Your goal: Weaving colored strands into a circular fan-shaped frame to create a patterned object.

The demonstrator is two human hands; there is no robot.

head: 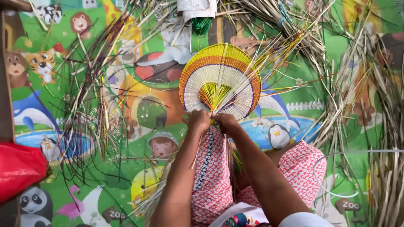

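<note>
Mid-weave: left hand and right hand both gripped the woven fan base at centre frame; binding its loose strands seemingly needed firm tension.

One woven fan, half-round, banded in yellow, orange, purple and pale straw. Two hands at its base: the left hand and the right hand. One play mat printed with cartoon animals. One red bag at the left edge. One bundle of green strands at the top, under one white wrapping. One thin white cord looped at the lower right. Two main heaps of loose strips, too many to count singly: dark and mixed-colour strips on the left, dry straw-coloured strips on the right
</note>
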